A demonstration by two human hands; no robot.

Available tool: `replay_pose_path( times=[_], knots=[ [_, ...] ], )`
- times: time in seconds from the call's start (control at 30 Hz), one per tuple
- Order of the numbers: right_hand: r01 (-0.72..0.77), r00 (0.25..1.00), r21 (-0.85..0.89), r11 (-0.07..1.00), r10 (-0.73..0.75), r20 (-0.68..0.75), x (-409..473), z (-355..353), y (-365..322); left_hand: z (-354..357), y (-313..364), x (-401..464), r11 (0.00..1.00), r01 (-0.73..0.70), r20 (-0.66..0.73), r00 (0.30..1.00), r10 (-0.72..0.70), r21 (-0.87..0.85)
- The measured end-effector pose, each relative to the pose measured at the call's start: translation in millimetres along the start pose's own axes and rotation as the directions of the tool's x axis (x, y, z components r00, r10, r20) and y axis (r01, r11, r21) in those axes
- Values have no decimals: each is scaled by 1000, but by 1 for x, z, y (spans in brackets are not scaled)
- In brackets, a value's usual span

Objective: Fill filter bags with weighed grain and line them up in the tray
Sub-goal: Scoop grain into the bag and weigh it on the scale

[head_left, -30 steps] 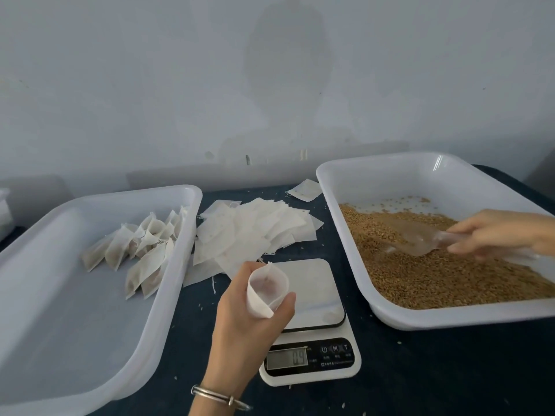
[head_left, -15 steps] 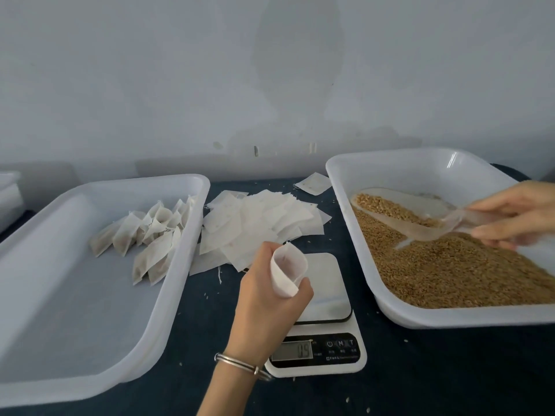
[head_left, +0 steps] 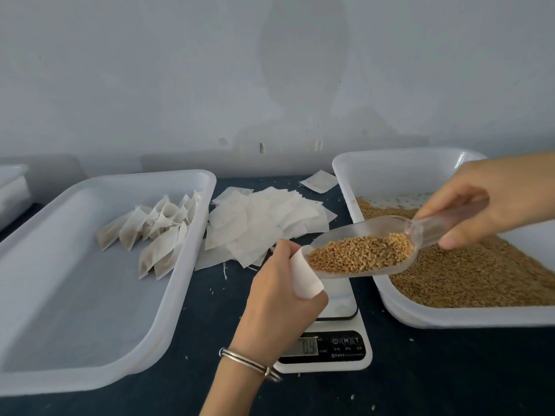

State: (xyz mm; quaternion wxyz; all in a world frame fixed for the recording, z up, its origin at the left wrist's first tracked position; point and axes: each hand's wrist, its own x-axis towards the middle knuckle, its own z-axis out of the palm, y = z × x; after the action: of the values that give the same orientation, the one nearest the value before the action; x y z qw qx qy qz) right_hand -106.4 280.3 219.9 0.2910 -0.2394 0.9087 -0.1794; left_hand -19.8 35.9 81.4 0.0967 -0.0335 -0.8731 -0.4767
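The left hand [head_left: 279,298] holds an empty filter bag [head_left: 304,277] in a curled grip: fingers and thumb wrap the bag's lower part, and its open mouth points up and toward the right. A metal bangle [head_left: 250,364] sits on the left wrist.

The right hand [head_left: 492,196] pinches the handle of a clear plastic scoop [head_left: 387,235] between thumb and fingers. The scoop bowl extends from this grip toward the left hand, and its front lip touches the mouth of the filter bag. The bowl carries a heap of grain [head_left: 362,255], which lies wholly in the scoop; whether any has entered the bag cannot be told.

Directly below the left grip stands a white digital scale [head_left: 339,349]. Its platform is partly hidden by the hand and scoop. The display shows digits that are partly covered by the wrist and not readable in full.

Below and behind the right grip lies the grain tray [head_left: 420,163], a white tray with loose grain covering most of its floor.

Beyond the left grip, between the two trays, a loose pile of flat empty bags [head_left: 264,217] rests on the dark surface [head_left: 435,370]. One separate bag [head_left: 319,181] lies just beside the far corner of the grain tray.

To the left of the left grip stands the receiving tray [head_left: 75,295]. Filled bags [head_left: 150,232] lie in its far right corner, overlapping in rough rows. Stray grains are scattered on the surface near the scale.
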Motion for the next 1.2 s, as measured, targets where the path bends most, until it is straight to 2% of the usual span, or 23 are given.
replay_pose_path(
  times=[0.43, 0.57, 1.2],
  knots=[
    [-62, 998, -182, 981, 61, -13, 8, -16, -36, 7, -7, 3, 998, 66, -17, 998, -66, -9],
    [-105, 995, -207, 973, 101, -27, 9, -18, -42, 9, -9, 2, 997, 74, -18, 997, -75, -19],
    [-129, 992, -283, 951, 128, -22, 9, -19, -64, 12, -13, -2, 996, 55, -26, 998, -57, -71]
  ],
)
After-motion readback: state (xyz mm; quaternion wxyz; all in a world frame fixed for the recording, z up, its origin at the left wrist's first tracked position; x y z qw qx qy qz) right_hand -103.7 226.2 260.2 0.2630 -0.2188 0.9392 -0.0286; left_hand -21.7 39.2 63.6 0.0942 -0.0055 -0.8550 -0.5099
